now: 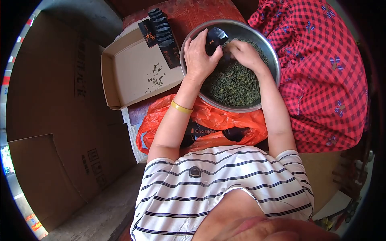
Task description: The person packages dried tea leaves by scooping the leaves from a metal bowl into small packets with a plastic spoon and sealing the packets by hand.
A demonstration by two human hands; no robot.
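A steel bowl [275,56] holds a heap of dried, dark green tea leaves [235,86]. Over its far left part, my left hand [199,56] grips a glossy black packet [217,37] between thumb and fingers. Close beside the packet, my right hand [247,55] is closed, its fingers curled inward above the leaves. Those fingertips are partly hidden and a little blurred, so what they pinch cannot be made out. Several black packets with orange print [165,36] stand in a row in a shallow cardboard tray [128,64] on the left.
Loose leaf bits [156,78] lie in the tray. An orange-red plastic bag [161,116] with more black packets sits between the bowl and my body. Red checked cloth [321,80] borders the bowl on the right; a large cardboard box [48,100] stands at far left.
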